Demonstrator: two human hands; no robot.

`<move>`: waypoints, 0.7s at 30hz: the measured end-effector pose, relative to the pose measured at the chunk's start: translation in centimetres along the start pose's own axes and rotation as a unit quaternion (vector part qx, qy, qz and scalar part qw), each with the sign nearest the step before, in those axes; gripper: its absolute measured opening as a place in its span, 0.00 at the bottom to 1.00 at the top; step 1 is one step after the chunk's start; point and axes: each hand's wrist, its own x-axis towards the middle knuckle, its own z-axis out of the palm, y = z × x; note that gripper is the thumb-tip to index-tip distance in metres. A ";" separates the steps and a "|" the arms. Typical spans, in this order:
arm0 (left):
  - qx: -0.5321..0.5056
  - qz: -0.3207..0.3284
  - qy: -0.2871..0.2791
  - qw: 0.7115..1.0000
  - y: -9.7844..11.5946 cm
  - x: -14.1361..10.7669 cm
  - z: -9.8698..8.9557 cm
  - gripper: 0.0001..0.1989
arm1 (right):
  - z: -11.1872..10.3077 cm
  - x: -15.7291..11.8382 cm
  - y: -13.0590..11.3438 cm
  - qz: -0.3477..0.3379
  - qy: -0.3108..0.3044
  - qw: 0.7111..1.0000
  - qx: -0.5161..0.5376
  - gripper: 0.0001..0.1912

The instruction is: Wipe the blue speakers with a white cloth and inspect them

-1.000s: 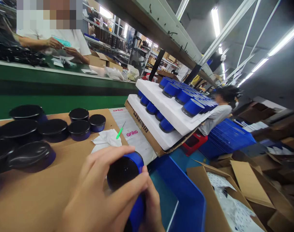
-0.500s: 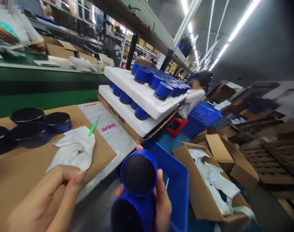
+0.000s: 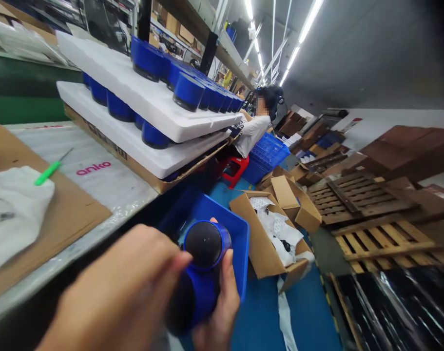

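Note:
My right hand (image 3: 222, 297) is wrapped round two blue round pieces with black faces, the upper one (image 3: 204, 243) partly over the lower one (image 3: 183, 297). My left hand (image 3: 134, 287), blurred, has its fingers pinched together at the left edge of the upper piece; whatever they hold is too small to make out. Over on the left lies a white cloth (image 3: 17, 209) on brown cardboard (image 3: 71, 209), with a green-handled pick (image 3: 48, 173) on it.
White foam trays (image 3: 152, 109) of blue pieces are stacked on the bench. Below are a blue bin (image 3: 243, 253) and an open carton (image 3: 258, 248). Further off, a person (image 3: 256, 126) sits near a red stool (image 3: 234, 170) and pallets (image 3: 393, 239).
The view has swung to the right. My left hand has moved from beside the cloth to the upper blue piece in my right hand.

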 end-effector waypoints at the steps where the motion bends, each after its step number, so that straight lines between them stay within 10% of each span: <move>1: -0.032 -0.150 -0.018 0.988 -1.2 -0.3 0.5 0.21 | 0.0 0.1 -0.5 0.021 0.005 1.000 0.018 0.55; 3: -0.140 -0.331 -0.094 0.929 -4.2 -1.9 2.5 0.33 | -0.1 0.2 -1.5 0.054 -0.001 0.997 0.055 0.58; 7: -0.074 -0.360 -0.200 0.908 -10.3 -7.2 8.3 0.33 | -0.7 0.3 -2.6 0.084 -0.060 0.989 0.109 0.44; 10: -0.035 -0.360 -0.220 0.906 -11.8 -9.3 9.1 0.45 | -1.3 0.7 -2.7 0.084 -0.128 0.981 0.116 0.25; 16: -0.033 -0.297 -0.090 0.950 -5.4 -5.5 3.3 0.25 | -1.0 1.1 -2.2 0.099 -0.194 0.968 0.129 0.23; 18: -0.002 -0.171 -0.034 0.985 -2.7 -4.4 2.4 0.27 | -0.7 1.0 -1.9 0.105 -0.160 0.973 0.128 0.24; 21: -0.040 -0.148 -0.034 0.988 0.0 -3.5 2.4 0.18 | -0.3 0.9 -1.6 0.111 -0.076 0.981 0.136 0.25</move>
